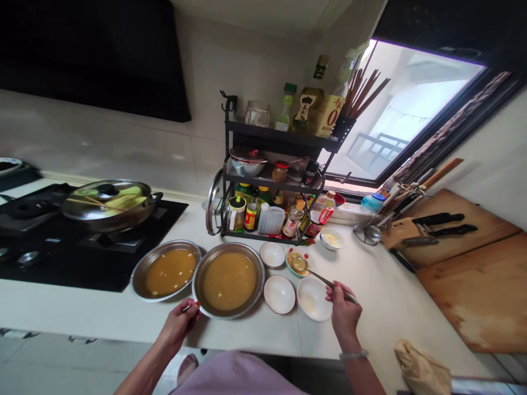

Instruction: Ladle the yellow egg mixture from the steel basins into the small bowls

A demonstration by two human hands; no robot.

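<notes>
My right hand point(345, 311) is closed around the handle of a ladle point(329, 282). The ladle's head rests in a small patterned bowl point(307, 270) with some brownish liquid. My left hand point(181, 322) is closed at the near left rim of a round metal basin point(261, 291) of brown broth; its fingertips touch the edge. A second metal basin point(135, 282) of similar broth, with pale bits floating, stands to the left. Near the ladle are a white bowl point(314, 299) with a little pale residue and two more white bowls point(280, 294), point(272, 255).
A lidded pan point(107, 206) sits on the black stove point(102, 266) at left. Behind the bowls rises a black spice rack point(263, 237) full of bottles and jars. Farther right are a small bowl of chopped food point(331, 240), a knife block point(405, 233), cutting boards point(473, 291) and a cloth point(422, 370).
</notes>
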